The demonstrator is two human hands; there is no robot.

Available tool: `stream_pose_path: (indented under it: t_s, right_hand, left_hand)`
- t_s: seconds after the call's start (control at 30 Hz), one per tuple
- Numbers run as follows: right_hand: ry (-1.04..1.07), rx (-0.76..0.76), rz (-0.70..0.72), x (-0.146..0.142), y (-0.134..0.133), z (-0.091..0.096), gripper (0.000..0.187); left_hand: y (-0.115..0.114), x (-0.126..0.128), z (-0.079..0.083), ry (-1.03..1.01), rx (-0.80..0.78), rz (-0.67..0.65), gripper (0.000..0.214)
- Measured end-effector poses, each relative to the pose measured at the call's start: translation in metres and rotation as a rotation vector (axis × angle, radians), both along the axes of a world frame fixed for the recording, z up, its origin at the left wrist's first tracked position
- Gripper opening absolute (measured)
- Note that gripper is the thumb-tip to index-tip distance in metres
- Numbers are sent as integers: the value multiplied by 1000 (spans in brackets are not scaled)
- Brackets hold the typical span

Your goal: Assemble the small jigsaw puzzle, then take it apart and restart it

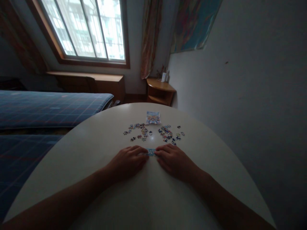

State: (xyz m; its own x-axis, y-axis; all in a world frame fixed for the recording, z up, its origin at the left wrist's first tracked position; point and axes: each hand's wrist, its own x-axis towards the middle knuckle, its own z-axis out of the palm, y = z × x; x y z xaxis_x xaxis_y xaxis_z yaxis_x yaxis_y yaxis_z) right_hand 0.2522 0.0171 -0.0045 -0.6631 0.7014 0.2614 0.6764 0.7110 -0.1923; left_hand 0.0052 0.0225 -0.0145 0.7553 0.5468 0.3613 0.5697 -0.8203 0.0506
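A short blue strip of joined jigsaw puzzle pieces (151,152) lies flat on the table between my two hands. My left hand (130,159) grips its left end, with thumb and fingertips drawn together there. At the right end, the fingers of my right hand (173,160) are closed on it, the hand resting on the tabletop. Just beyond my hands are two heaps of loose puzzle pieces, a left one (143,130) and a right one (165,131). One single dark piece (150,132) sits between the heaps.
A small printed picture sheet (153,118) lies behind the heaps on the round white table (115,124). To the left is a sofa or bed with a blue plaid cover (52,108). A wooden corner shelf (160,85) stands past the far table edge, and a wall is at the right.
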Motion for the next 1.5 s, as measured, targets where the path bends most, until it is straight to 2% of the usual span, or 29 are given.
stream_pose_path:
  t_s: [0.2,0.47,1.23,1.5]
  right_hand:
    - [1,-1,5,0,2,1,25]
    - [-4,-16,3,0,1,1,25]
    - [11,-28,2,1,2,0,26]
    - [20,-26,6,1,1,0,26]
  left_hand:
    - [2,-1,-3,-20,19,-21,18]
    - [0,0,1,-5,-5,-6,16]
    - [0,0,-1,0,-30,-3,16]
    - [4,1,-4,-192,-126,120,14]
